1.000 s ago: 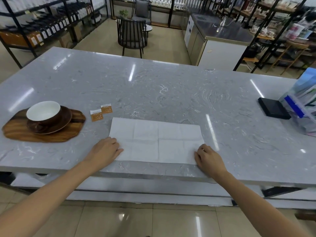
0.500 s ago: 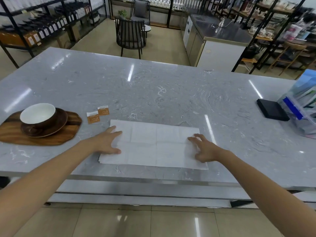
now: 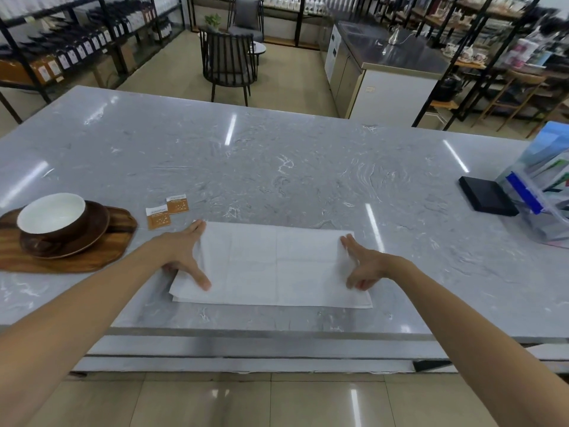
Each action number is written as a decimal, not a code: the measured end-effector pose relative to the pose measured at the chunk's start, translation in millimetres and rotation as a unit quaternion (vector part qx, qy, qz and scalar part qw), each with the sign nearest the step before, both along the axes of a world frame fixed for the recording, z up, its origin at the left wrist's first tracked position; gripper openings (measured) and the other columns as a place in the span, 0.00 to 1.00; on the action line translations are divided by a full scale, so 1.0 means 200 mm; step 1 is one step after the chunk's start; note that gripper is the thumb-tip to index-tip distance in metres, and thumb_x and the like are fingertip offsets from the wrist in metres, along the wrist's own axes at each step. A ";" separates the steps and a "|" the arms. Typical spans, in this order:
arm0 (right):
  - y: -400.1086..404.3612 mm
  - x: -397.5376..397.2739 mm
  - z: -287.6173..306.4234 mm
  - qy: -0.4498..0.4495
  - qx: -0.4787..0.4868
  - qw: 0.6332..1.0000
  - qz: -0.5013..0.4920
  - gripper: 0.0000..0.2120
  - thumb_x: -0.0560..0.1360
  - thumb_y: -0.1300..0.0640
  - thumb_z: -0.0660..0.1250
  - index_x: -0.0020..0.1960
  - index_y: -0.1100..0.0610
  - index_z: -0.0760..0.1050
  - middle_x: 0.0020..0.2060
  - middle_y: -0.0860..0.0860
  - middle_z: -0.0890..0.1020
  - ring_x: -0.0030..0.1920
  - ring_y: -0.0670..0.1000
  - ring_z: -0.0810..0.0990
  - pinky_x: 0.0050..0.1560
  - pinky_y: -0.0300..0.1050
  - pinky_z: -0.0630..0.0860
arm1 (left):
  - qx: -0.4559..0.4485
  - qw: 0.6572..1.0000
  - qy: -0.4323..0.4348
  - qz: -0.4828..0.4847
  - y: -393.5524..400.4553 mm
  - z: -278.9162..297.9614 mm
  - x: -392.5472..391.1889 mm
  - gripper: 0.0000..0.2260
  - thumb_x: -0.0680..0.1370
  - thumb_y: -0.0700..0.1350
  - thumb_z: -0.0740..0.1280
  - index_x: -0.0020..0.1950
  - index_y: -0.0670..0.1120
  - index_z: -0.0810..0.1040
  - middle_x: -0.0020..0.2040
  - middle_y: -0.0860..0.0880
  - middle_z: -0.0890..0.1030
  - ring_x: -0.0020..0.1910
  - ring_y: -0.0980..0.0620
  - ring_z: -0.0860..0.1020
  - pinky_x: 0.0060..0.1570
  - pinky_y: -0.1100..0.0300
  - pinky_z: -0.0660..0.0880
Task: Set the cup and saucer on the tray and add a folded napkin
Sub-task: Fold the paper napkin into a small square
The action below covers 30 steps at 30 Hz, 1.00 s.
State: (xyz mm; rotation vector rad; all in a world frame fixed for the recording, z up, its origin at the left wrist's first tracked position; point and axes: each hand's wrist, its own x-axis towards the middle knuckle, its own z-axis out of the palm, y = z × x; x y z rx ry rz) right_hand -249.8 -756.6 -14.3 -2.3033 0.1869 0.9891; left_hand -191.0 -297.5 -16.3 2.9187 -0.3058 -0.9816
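A white napkin [image 3: 277, 266] lies flat on the grey marble table near its front edge, folded into a long rectangle. My left hand [image 3: 184, 251] rests on its left end, fingers straight toward the far corner and thumb spread onto the paper. My right hand [image 3: 363, 266] rests on the right end with fingers extended. A brown cup with a white inside [image 3: 52, 217] sits on a brown saucer [image 3: 89, 235], which rests on the wooden tray [image 3: 101, 260] at the table's left.
Two small orange sachets [image 3: 167, 212] lie between tray and napkin. A black box [image 3: 486, 195] and a clear plastic holder with leaflets [image 3: 542, 195] stand at the right. Chairs, shelves and a counter lie beyond the table.
Both hands moved from the napkin's near corners up along its ends toward the far edge. The napkin now looks folded over, narrower than a second ago.
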 end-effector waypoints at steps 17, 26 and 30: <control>0.62 -0.06 -0.27 -0.354 -0.150 0.897 0.216 0.28 0.84 0.39 0.41 0.83 0.42 0.46 0.83 0.46 0.47 0.83 0.51 0.45 0.82 0.58 0.47 | -0.103 0.965 -0.221 -0.092 -0.60 -0.23 -0.24 0.33 0.81 0.68 0.47 0.83 0.56 0.45 0.84 0.55 0.45 0.82 0.50 0.41 0.80 0.46 0.43; 0.13 0.07 -0.30 -0.318 -0.225 0.921 0.030 0.27 0.83 0.36 0.43 0.82 0.37 0.45 0.83 0.44 0.47 0.83 0.51 0.45 0.82 0.54 0.45 | -0.064 0.959 -0.270 0.061 -0.29 -0.29 -0.07 0.33 0.79 0.71 0.46 0.82 0.61 0.47 0.84 0.56 0.47 0.82 0.49 0.44 0.80 0.45 0.44; 0.13 0.07 -0.30 -0.316 -0.226 0.921 0.025 0.27 0.84 0.38 0.42 0.82 0.38 0.44 0.83 0.45 0.48 0.83 0.53 0.45 0.81 0.57 0.44 | -0.067 0.959 -0.266 0.072 -0.22 -0.30 -0.05 0.29 0.82 0.65 0.45 0.82 0.59 0.45 0.84 0.53 0.46 0.82 0.49 0.45 0.79 0.46 0.44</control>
